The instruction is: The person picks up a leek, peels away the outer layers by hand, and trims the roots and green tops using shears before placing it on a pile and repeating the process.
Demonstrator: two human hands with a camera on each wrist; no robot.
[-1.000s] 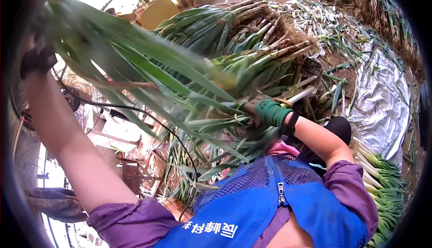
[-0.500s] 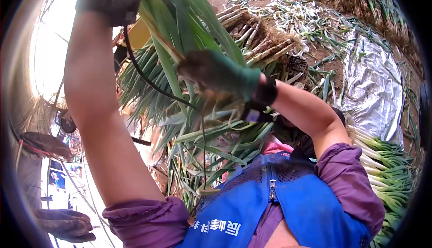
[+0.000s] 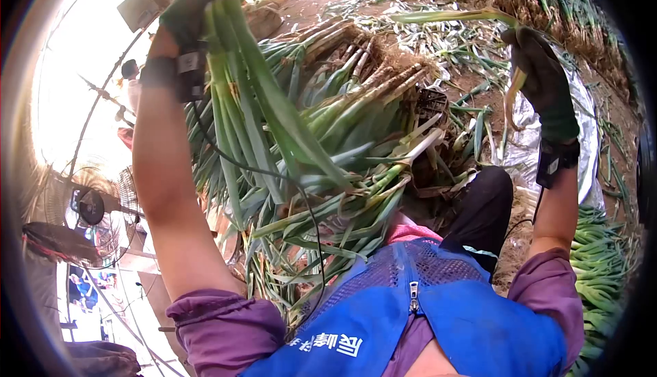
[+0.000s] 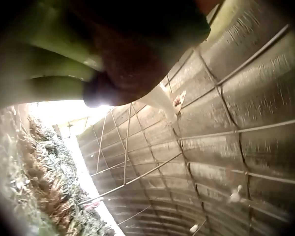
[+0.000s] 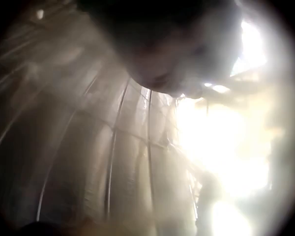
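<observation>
Above the pile (image 3: 383, 99), the left hand (image 3: 193, 15) grips leeks (image 3: 250, 82), apparently for clearance; the right hand (image 3: 545, 72) pinches a separate leaf (image 3: 452, 17).

Right grip (image 3: 544, 79): off the leek bunch, now swung well out in front of the silver sheet (image 3: 590, 165).
Loose leaf (image 3: 465, 16): now pinched in right grip, apart from the bunch.
Left grip (image 3: 196, 15): in from far left.
Leek bunch (image 3: 236, 103): swept sideways a second ago, now hanging down.
Dark knee (image 3: 484, 195): forearm no longer across it.
</observation>
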